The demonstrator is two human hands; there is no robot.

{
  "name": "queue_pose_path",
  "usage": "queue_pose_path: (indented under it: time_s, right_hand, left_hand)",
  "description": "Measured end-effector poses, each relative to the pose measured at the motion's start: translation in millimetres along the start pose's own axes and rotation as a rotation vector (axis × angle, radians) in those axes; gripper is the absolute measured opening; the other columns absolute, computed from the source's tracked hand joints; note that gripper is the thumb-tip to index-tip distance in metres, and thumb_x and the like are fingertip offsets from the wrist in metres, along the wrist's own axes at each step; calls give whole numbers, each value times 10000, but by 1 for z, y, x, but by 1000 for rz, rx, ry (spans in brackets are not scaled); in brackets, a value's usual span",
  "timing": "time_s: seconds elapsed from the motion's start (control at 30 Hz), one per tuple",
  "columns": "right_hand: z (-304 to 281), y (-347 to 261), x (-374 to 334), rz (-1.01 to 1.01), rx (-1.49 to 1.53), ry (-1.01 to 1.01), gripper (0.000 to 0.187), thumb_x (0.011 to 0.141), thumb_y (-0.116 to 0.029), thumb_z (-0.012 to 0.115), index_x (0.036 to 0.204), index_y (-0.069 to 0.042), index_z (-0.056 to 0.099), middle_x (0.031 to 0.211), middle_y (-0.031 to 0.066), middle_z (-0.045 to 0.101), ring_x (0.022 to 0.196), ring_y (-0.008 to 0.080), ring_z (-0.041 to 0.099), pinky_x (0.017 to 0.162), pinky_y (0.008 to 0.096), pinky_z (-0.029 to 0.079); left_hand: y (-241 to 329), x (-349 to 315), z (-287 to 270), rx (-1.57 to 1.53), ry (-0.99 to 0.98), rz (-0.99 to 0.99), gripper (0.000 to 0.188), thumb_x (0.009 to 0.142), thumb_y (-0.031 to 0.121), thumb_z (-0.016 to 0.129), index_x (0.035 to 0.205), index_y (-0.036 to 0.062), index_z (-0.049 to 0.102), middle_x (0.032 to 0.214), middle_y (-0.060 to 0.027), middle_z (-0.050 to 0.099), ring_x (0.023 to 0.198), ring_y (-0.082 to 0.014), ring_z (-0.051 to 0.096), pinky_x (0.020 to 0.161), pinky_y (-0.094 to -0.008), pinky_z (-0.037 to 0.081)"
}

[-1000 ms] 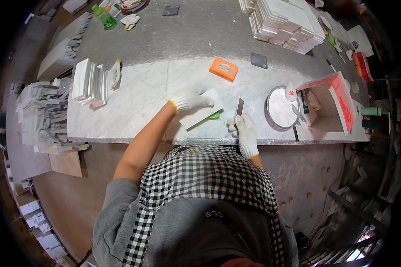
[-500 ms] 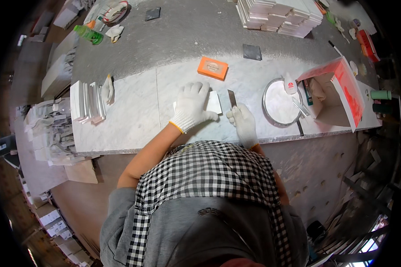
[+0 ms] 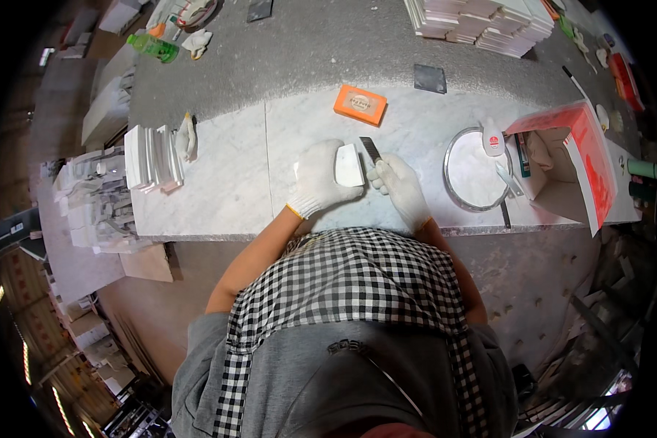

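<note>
My left hand [image 3: 317, 177], in a white knitted glove, grips a small white tile [image 3: 349, 166] at its left side, with the thumb along the near edge. Part of the tile is hidden by the glove. Close by on the right, my right hand [image 3: 400, 190], gloved as well, holds a dark, flat, narrow strip like a blade or file [image 3: 370, 149]. Its free end points up and left toward the tile, with a small gap between them. Beyond the hands an orange box [image 3: 360, 105] lies on the white marble slab [image 3: 219, 175].
Thin white tiles [image 3: 147, 160] stand in a row at the left, beside a white glove [image 3: 187, 139]. To the right are a round dish of white material [image 3: 473, 175], a small white bottle [image 3: 493, 139] and an open red carton [image 3: 562, 175]. Stacked white pieces [image 3: 482, 25] sit at the back.
My left hand has gone from lying flat over the tile to gripping its side, and the tile is now tilted up. The dark strip in my right hand has swung leftward, closer to the tile.
</note>
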State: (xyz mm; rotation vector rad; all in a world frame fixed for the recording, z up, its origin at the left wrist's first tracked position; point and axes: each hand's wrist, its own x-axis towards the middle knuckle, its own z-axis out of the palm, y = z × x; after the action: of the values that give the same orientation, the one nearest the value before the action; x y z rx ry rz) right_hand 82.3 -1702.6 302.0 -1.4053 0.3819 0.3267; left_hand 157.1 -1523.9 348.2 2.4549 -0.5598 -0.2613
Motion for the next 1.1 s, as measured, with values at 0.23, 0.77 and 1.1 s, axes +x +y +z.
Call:
queue_pose_path:
  time_s: [0.23,0.77,1.1]
  right_hand:
    - [13,-5,25,-64,-55,-68,302,1051,-241,484,1195,-7,608,866,18,600,756,100,537,715,261,472]
    - [12,4,39,-29,51,-202,217,1070,-186,464,955,-33,565,724,-39,443,673,58,408,595,237,376]
    - [6,2,30,-39,43,-260,234,1076,-194,448,903,-53,516,769,-42,410,703,60,378,616,238,372]
  left_hand:
    - [8,1,-3,12,-22,-45,456,561,327,807,871,31,651,867,-179,679,814,-357,675,732,-431,548]
    - [-17,2,15,54,8,46,518,546,357,812,925,40,656,904,-164,683,833,-354,671,767,-439,543]
    - [-7,4,7,34,-9,21,497,550,361,810,915,53,672,884,-169,694,829,-351,681,759,-434,555]
